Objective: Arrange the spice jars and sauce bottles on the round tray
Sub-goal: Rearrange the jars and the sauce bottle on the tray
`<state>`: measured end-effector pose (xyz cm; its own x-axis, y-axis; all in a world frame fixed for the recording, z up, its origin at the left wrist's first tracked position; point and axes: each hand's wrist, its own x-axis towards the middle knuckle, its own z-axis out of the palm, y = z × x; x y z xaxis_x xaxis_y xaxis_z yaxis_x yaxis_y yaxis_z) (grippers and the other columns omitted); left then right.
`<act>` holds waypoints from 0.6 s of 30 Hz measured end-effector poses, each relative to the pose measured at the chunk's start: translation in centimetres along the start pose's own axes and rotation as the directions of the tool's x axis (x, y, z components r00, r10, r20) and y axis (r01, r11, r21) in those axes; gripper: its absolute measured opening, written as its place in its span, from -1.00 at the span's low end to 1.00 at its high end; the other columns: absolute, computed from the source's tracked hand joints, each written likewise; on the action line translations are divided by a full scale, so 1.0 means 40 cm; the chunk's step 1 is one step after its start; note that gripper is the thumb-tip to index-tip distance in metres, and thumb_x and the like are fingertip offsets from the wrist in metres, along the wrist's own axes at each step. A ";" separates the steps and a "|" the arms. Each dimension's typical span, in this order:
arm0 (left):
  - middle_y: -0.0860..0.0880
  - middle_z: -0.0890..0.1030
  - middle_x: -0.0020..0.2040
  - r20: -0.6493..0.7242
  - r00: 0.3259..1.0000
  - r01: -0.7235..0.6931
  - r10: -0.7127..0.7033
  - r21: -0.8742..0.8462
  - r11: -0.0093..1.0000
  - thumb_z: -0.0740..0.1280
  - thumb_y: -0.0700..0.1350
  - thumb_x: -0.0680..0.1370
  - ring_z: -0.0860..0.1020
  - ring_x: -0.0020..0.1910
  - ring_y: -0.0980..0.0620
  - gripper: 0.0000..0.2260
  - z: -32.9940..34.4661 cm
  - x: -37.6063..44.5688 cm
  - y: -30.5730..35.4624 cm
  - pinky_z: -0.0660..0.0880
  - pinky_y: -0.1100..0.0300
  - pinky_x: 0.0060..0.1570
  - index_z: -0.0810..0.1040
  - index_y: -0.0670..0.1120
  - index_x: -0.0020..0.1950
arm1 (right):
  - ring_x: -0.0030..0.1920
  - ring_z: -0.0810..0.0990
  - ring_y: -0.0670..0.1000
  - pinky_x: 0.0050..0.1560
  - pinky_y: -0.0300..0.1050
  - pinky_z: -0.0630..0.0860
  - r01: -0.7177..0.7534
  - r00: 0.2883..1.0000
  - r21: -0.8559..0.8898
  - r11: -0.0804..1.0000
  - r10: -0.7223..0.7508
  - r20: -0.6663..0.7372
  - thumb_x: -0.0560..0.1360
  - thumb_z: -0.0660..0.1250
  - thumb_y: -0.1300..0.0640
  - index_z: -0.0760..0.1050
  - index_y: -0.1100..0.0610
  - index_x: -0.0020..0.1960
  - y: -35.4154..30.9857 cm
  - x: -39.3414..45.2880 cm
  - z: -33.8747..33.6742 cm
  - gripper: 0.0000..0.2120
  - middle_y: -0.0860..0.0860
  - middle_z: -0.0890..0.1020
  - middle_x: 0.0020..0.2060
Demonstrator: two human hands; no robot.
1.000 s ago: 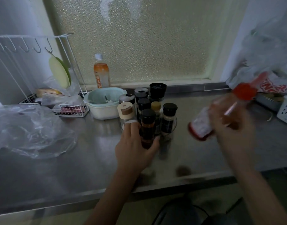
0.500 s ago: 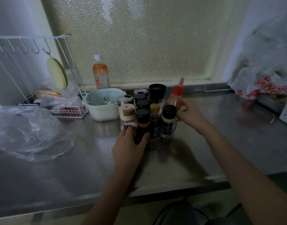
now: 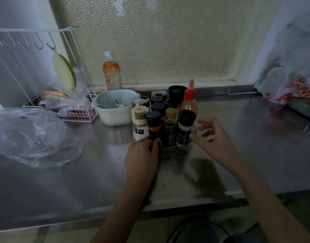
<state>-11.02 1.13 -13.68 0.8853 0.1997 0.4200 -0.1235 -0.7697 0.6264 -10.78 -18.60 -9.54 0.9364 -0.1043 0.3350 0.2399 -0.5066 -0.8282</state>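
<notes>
On the steel counter (image 3: 238, 146), my left hand (image 3: 142, 160) grips the orange-labelled jar (image 3: 153, 127) on the tray's front edge. My right hand (image 3: 215, 137) hovers spread, empty, beside the red-capped sauce bottle (image 3: 189, 100).

We are looking at a dim kitchen: a frosted window (image 3: 150, 41) is filling the upper middle, pale walls (image 3: 19, 13) are flanking it, and a steel counter (image 3: 80, 181) is stretching across the lower frame, catching dull reflections.
</notes>
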 end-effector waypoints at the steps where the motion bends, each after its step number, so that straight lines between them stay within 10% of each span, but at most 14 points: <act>1: -0.06 0.58 -0.30 -0.003 1.000 0.002 -0.002 -0.001 1.000 0.22 0.04 0.57 0.51 -0.24 -0.07 -0.69 -0.001 -0.001 0.000 0.29 0.17 -0.36 0.55 -0.11 -0.26 | -0.14 0.45 0.00 -0.18 -0.21 0.37 0.062 0.993 -0.043 0.997 -0.066 -0.099 0.39 0.44 0.02 0.36 0.04 0.03 -0.013 -0.007 0.006 -0.68 -0.03 0.47 -0.14; 5: -0.02 0.57 -0.29 -0.018 1.000 0.007 -0.008 -0.019 1.000 0.26 0.04 0.54 0.51 -0.22 -0.05 -0.73 -0.004 0.002 -0.001 0.34 0.14 -0.33 0.54 -0.09 -0.25 | 0.02 0.47 -0.04 0.02 -0.13 0.33 0.328 0.917 -0.398 0.857 -0.389 -0.082 0.40 0.31 -0.21 0.42 0.00 0.09 -0.139 0.018 0.033 -0.62 -0.08 0.57 -0.06; 10: 0.03 0.62 -0.24 -0.106 0.991 -0.077 0.081 0.046 0.996 0.35 0.01 0.48 0.36 -0.18 0.02 -0.86 -0.007 0.000 -0.006 0.23 0.11 -0.19 0.53 0.00 -0.24 | 0.15 0.44 0.09 0.13 0.07 0.21 0.360 0.921 -0.730 0.581 -0.348 0.176 0.48 0.14 -0.27 0.37 -0.03 0.19 -0.183 0.071 0.105 -0.59 -0.03 0.59 0.07; 15: 0.02 0.61 -0.18 -0.084 0.995 -0.054 0.056 0.026 0.998 0.34 -0.01 0.50 0.43 -0.09 -0.06 -0.87 -0.012 0.002 -0.001 0.22 0.10 -0.14 0.54 -0.03 -0.20 | 0.10 0.51 -0.01 0.40 0.08 0.11 0.439 0.898 -0.451 0.777 -0.395 0.194 0.51 0.26 -0.06 0.43 -0.01 0.08 -0.186 0.081 0.092 -0.80 -0.15 0.56 -0.14; 18: 0.04 0.60 -0.19 -0.115 0.990 -0.079 0.079 0.009 0.997 0.33 0.05 0.49 0.45 -0.09 -0.07 -0.84 -0.019 -0.002 0.007 0.21 0.10 -0.13 0.53 -0.01 -0.19 | -0.08 0.60 -0.10 0.10 -0.14 0.51 0.428 0.902 -0.048 0.902 -0.430 -0.034 0.51 0.30 0.07 0.42 0.05 0.09 -0.218 0.054 0.035 -0.82 -0.14 0.58 -0.15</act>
<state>-11.46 1.35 -13.02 0.8154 0.2066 0.5408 -0.1888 -0.7883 0.5857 -10.47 -13.19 -2.23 0.7329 0.0945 0.6738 0.6053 -0.5428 -0.5823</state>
